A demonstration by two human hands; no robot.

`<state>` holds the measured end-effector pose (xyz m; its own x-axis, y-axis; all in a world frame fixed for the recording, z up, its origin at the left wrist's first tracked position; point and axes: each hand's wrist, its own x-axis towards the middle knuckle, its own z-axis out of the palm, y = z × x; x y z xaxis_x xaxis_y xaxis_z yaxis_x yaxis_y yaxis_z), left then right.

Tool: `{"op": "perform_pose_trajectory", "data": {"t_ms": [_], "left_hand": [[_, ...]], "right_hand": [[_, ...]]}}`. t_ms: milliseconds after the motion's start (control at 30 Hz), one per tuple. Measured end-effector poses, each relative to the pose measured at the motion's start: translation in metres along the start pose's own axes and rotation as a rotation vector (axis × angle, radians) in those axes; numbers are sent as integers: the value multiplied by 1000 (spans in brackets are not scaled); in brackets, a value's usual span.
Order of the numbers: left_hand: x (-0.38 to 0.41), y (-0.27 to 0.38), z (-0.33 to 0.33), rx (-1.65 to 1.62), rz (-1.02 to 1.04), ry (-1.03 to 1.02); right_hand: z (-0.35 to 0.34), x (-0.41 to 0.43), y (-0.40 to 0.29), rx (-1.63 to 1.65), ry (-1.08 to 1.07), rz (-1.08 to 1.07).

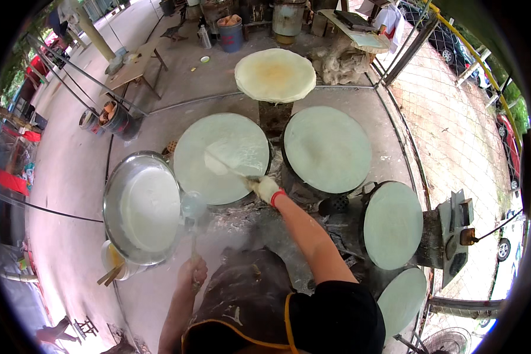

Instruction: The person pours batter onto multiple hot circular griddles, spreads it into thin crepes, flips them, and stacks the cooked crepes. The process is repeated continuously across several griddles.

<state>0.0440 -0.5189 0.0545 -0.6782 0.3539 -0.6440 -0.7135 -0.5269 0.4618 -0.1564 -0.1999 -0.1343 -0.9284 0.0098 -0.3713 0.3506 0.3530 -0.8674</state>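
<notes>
My right hand [267, 189], in a white glove with a red cuff, grips a spreading tool [250, 181] at the lower right of a round griddle [194, 177] coated with pale batter. A whiter patch of batter [216, 160] lies near its middle. Bare and lower left, my left hand [194, 272] holds the handle of a ladle [194, 205], whose bowl is beside the rim of a large metal basin [110, 212] of white batter. More griddles [327, 148] with pale round sheets stand to the right. A stack of round flatbreads [275, 74] stands behind.
A tub with wooden sticks [115, 267] stands beside the basin. Black buckets [119, 121] and a low wooden table [130, 73] are at the left. Farther back are a blue bucket [230, 37] and metal drums. A wire fence [464, 101] runs along the right. Steam or smoke hangs before me.
</notes>
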Motion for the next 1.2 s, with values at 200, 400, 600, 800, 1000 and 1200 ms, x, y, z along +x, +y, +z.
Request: {"op": "perform_pose_trajectory", "data": {"t_ms": [200, 400, 600, 800, 1000, 1200], "left_hand": [[37, 19, 0, 342, 91, 220], [142, 25, -60, 1123, 344, 140], [135, 49, -40, 734, 219, 23], [19, 131, -19, 366, -15, -139], [0, 123, -8, 525, -110, -215], [-23, 54, -16, 615, -304, -204]], "right_hand": [[-8, -18, -31, 189, -93, 80], [30, -123, -3, 827, 298, 250], [118, -139, -40, 736, 174, 276], [114, -132, -80, 648, 561, 241], [140, -189, -66, 318, 190, 147], [157, -375, 3, 684, 679, 381]]}}
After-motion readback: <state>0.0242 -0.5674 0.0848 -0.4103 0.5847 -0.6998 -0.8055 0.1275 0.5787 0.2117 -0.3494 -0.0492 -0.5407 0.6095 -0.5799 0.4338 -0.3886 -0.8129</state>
